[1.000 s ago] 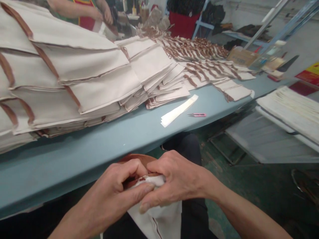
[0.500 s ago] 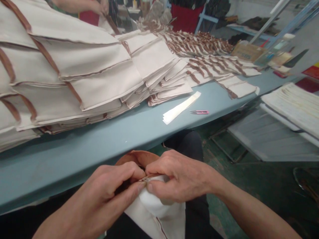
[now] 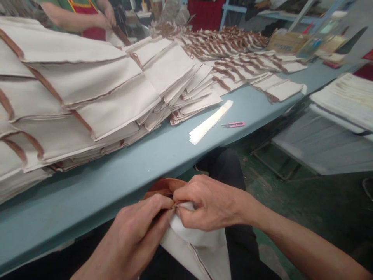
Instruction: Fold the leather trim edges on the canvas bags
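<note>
In my lap lies a cream fabric piece (image 3: 204, 245) with a brown leather-like part (image 3: 163, 186) at its far end and a dark seam or slit down its front. My left hand (image 3: 136, 225) pinches the edge where brown and cream meet, thumb against forefinger. Right beside it, my right hand (image 3: 206, 204) pinches the same edge, its other fingers curled in. The fingertips of both hands nearly touch, and they hide the exact spot being gripped.
Stacks of cream pieces with brown strips (image 3: 110, 85) cover much of the blue-grey table (image 3: 122, 182). Pink thread snips (image 3: 234, 125) lie beside white strips (image 3: 210, 123). Across the table, a co-worker's hands (image 3: 106, 17) hold a similar piece. A rack with stacked cloth (image 3: 346, 101) stands right.
The view has shifted slightly, showing more of the co-worker. Both my hands still pinch the fabric edge, drawn a little closer together; the brown part shows less.
</note>
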`<state>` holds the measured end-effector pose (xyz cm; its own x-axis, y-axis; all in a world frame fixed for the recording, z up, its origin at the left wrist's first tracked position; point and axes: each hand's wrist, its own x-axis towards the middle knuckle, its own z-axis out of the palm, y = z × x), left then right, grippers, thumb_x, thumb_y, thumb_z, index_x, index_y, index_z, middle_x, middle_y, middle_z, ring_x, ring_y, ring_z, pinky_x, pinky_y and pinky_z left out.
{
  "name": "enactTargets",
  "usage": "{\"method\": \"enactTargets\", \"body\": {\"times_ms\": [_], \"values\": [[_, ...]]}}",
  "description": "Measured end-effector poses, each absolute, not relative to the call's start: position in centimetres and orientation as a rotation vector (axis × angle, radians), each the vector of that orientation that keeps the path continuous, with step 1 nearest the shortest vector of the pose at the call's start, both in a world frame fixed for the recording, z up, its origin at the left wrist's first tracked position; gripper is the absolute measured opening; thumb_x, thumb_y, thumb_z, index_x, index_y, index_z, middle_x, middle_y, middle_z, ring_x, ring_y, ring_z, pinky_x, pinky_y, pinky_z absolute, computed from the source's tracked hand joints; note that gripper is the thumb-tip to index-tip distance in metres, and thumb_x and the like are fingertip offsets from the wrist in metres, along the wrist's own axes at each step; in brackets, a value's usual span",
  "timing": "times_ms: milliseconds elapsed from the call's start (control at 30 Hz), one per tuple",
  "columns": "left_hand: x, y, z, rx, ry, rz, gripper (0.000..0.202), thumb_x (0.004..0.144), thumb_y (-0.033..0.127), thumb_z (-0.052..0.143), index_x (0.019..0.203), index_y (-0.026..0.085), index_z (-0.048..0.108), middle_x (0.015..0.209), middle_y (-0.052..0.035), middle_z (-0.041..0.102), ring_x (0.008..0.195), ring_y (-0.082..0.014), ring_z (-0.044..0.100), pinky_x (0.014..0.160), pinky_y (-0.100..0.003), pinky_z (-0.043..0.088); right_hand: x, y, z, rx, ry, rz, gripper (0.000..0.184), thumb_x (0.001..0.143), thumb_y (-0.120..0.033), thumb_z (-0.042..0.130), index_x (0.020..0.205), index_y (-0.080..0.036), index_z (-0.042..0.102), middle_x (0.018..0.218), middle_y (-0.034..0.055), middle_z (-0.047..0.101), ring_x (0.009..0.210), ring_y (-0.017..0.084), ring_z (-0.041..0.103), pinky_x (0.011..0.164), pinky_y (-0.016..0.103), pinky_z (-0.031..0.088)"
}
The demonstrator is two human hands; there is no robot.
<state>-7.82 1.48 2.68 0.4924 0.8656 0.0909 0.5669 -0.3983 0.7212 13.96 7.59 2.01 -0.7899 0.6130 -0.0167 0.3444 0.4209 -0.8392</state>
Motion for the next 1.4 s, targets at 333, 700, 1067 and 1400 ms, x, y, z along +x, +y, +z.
{"method": "enactTargets", "body": {"times_ms": [333,700,1067,1400], "values": [[-7.3,2.4,3.0,2.308,1.124,0.665,0.013,0.108,0.021,0.056,0.106,0.028,0.067,0.083,0.005,0.077,0.07,-0.0133,0.078,0.065,-0.02,0.053,14.4,7.6,1.7,-0.886,-2.346,1.338,0.029,0.083,-0.014,0.061,0.063,-0.021,0.041,0.059,-0.0077,0.038,0.054,0.009,0.036,0.058,0.028,0.024],[-7.3,1.1,1.5,2.588,1.124,0.712,0.02,0.114,0.019,0.043,0.126,0.024,0.058,0.102,-0.0043,0.08,0.086,-0.0173,0.079,0.077,-0.022,0.059,14.5,6.9,0.2,-0.855,-2.104,1.372,0.014,0.08,-0.015,0.057,0.067,-0.02,0.058,0.064,-0.0058,0.049,0.058,0.009,0.043,0.057,0.024,0.03],[-7.7,1.1,1.0,2.733,1.081,0.731,0.038,0.116,0.015,0.028,0.131,0.021,0.062,0.101,-0.0044,0.082,0.085,-0.0172,0.079,0.075,-0.024,0.059,14.1,4.6,-0.6,-0.879,-1.54,1.837,0.013,0.08,-0.026,0.056,0.069,-0.02,0.056,0.058,-0.0074,0.042,0.051,0.008,0.035,0.047,0.02,0.028],[-6.7,0.7,-0.3,2.511,1.19,0.691,0.039,0.107,0.009,0.044,0.125,0.027,0.073,0.101,-0.0003,0.084,0.084,-0.0155,0.081,0.07,-0.017,0.061,14.5,4.7,-1.6,-0.701,-1.335,2.068,0.056,0.096,-0.065,0.063,0.066,-0.021,0.047,0.058,-0.0072,0.039,0.052,0.007,0.031,0.048,0.023,0.023]]}}
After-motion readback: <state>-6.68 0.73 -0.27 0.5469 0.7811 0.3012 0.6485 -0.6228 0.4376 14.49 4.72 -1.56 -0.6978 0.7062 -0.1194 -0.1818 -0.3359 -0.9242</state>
